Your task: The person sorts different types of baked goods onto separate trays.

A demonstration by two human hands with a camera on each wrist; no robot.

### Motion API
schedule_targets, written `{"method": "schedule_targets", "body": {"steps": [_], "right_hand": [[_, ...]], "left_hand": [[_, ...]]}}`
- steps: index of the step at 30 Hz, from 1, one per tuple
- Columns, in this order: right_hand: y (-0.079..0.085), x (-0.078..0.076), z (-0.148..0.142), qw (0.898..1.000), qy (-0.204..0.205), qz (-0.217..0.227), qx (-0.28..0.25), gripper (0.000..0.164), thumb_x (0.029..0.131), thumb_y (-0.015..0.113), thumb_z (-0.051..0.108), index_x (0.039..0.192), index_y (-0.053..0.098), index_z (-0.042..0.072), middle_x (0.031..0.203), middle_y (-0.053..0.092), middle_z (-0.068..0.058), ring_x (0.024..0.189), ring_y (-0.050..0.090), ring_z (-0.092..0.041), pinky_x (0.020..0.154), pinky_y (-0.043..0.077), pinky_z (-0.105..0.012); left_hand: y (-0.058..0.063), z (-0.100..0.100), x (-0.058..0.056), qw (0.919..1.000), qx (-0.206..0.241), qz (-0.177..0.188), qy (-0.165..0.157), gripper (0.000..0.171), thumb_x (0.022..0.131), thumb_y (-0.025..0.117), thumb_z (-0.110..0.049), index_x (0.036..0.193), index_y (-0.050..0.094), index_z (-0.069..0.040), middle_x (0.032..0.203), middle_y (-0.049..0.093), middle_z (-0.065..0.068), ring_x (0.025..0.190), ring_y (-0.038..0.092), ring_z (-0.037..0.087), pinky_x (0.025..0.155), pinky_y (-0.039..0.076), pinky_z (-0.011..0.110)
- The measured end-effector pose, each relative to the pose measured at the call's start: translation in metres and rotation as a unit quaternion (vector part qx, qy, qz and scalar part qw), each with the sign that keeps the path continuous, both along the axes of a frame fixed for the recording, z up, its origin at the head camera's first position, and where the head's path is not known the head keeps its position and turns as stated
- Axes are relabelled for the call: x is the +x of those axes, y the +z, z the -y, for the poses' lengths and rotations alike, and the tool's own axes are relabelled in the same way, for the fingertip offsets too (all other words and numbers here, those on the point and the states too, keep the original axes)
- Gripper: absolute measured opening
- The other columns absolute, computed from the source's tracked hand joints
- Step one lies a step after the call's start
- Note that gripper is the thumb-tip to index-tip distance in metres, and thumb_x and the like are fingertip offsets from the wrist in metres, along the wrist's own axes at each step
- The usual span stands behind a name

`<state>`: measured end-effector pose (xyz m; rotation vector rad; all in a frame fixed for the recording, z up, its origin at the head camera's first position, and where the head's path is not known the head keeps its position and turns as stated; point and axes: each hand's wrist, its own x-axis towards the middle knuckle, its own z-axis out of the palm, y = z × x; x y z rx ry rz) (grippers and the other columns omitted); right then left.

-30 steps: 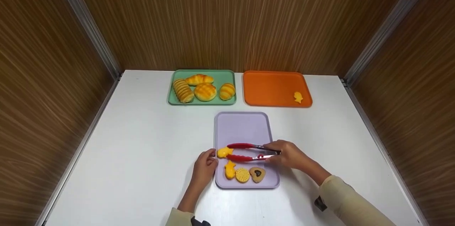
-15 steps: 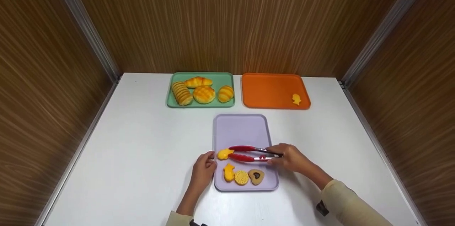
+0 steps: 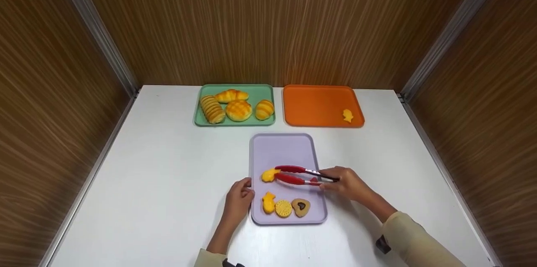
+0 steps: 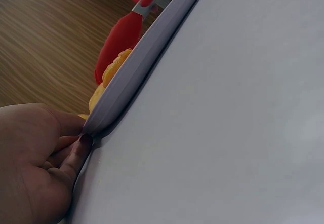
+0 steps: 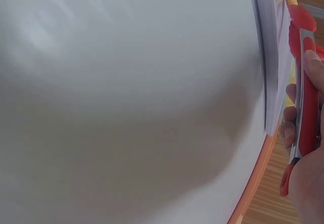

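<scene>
My right hand [image 3: 346,182] grips red-tipped tongs [image 3: 292,179] over the lilac tray [image 3: 283,149]. Between the tong tips is the tail end of a yellow fish-shaped cookie [image 3: 268,175]. The left hand [image 3: 239,200] pinches the tray's left rim; in the left wrist view, fingers [image 4: 78,150] of that hand meet the rim. Along the tray's near end lie a second fish-shaped cookie [image 3: 268,203], a round dotted cookie [image 3: 283,208] and a heart-shaped cookie [image 3: 301,207] with a dark centre. The right wrist view shows the tongs' red handle [image 5: 309,107] in the palm.
Behind stands a green tray [image 3: 251,122] with several breads, among them a croissant [image 3: 231,95] and a round bun [image 3: 239,110]. Right of it is an orange tray [image 3: 310,105] holding one small fish-shaped cookie [image 3: 348,115]. Wood-grain walls [image 3: 268,27] enclose the white table [image 3: 168,166].
The tongs and the fish-shaped cookie at their tips have shifted right and slightly away from me, off the lilac tray's left rim. The left hand stays at the rim.
</scene>
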<state>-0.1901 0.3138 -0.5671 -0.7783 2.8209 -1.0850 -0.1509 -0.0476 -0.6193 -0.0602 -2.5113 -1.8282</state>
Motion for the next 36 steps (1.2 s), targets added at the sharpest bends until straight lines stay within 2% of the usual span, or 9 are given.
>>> {"method": "schedule_targets", "body": {"steps": [5,9,15,25,31,36], "right_hand": [[-0.001,-0.002,-0.005,1.000,-0.019,0.005,-0.019,0.048,0.083,0.083,0.026,0.124,0.072,0.005,0.111,0.076,-0.007,0.100,0.070,-0.027,0.092,0.056,-0.046],[-0.001,-0.004,-0.008,0.999,-0.028,0.012,-0.022,0.048,0.083,0.083,0.027,0.124,0.072,0.006,0.111,0.076,-0.008,0.101,0.071,-0.027,0.092,0.056,-0.047],[-0.005,-0.004,-0.008,1.000,-0.021,0.005,-0.015,0.050,0.081,0.084,0.030,0.124,0.072,0.005,0.112,0.076,-0.008,0.102,0.070,-0.028,0.093,0.055,-0.050],[-0.006,-0.007,0.000,0.999,-0.028,0.032,-0.001,0.059,0.078,0.086,0.037,0.127,0.070,0.008,0.117,0.074,-0.008,0.109,0.068,-0.029,0.099,0.052,-0.052],[-0.003,-0.009,0.003,0.999,-0.033,0.042,0.002,0.056,0.079,0.086,0.033,0.127,0.071,0.009,0.115,0.075,-0.006,0.108,0.068,-0.027,0.099,0.052,-0.051],[-0.003,-0.007,0.004,0.999,-0.032,0.030,0.004,0.054,0.079,0.086,0.032,0.126,0.071,0.008,0.114,0.075,-0.006,0.105,0.069,-0.026,0.097,0.053,-0.050]], "left_hand": [[-0.002,0.000,0.000,0.9999,0.001,-0.011,0.001,0.037,0.094,0.062,-0.003,0.131,0.060,0.004,0.114,0.064,0.015,0.096,0.061,0.019,0.084,0.055,0.027],[-0.001,0.001,0.000,0.9999,0.001,-0.014,0.003,0.037,0.094,0.062,-0.002,0.130,0.061,0.005,0.114,0.065,0.016,0.096,0.061,0.020,0.085,0.055,0.028],[0.002,0.000,-0.001,1.0000,-0.001,0.002,0.007,0.038,0.095,0.061,-0.004,0.132,0.060,0.003,0.115,0.065,0.014,0.097,0.061,0.020,0.086,0.055,0.029],[-0.001,0.002,0.000,0.9998,0.004,-0.022,0.000,0.037,0.094,0.062,-0.002,0.130,0.060,0.006,0.114,0.064,0.017,0.097,0.061,0.022,0.085,0.055,0.029],[0.000,0.001,0.000,1.0000,-0.001,-0.009,0.001,0.038,0.095,0.062,-0.003,0.131,0.060,0.004,0.115,0.064,0.016,0.097,0.061,0.020,0.086,0.055,0.030],[0.001,0.001,-0.001,1.0000,-0.007,-0.005,-0.001,0.038,0.095,0.062,-0.003,0.132,0.060,0.004,0.116,0.065,0.016,0.098,0.062,0.021,0.087,0.055,0.030]]}}
